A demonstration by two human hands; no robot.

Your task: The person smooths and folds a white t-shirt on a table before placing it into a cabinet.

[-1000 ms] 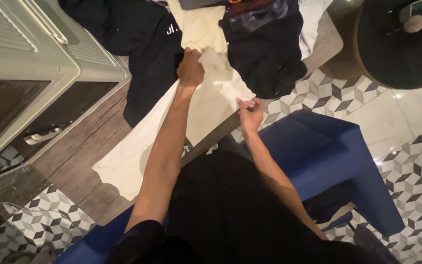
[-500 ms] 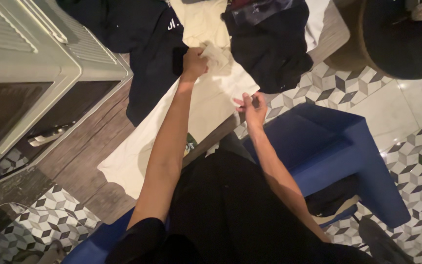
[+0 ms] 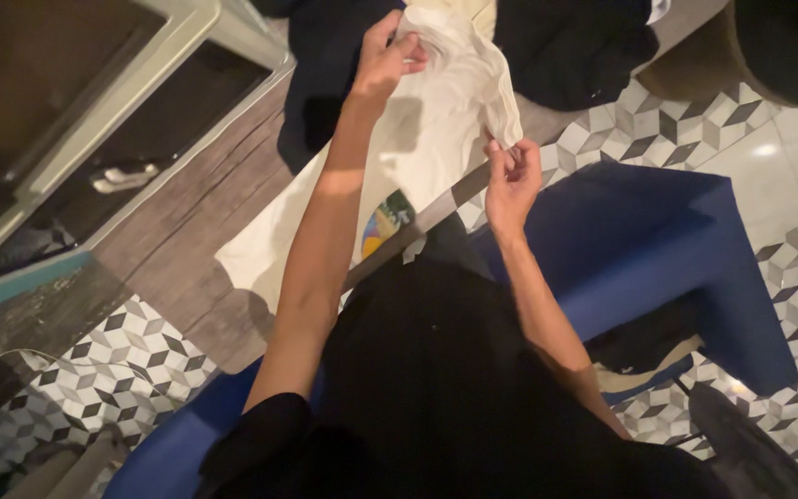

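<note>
Over the wooden table (image 3: 168, 231), cream shirt (image 3: 417, 139), crumpled, colourful print, pinched by left hand (image 3: 382, 57) and right hand (image 3: 510, 180).

Beyond the left hand (image 3: 382, 63), the cream cotton T-shirt (image 3: 417, 139) runs off the top edge, so its far end cannot be seen. The left forearm covers a strip of it, and the colourful print (image 3: 386, 225) near the elbow is half hidden and too small to make out. The dark garments (image 3: 574, 42) past the right hand (image 3: 510, 180) are cut by the top edge too. Left of both hands, the grey plastic cabinet (image 3: 177, 46) is blurred and cropped, its inside too dark to read.
</note>
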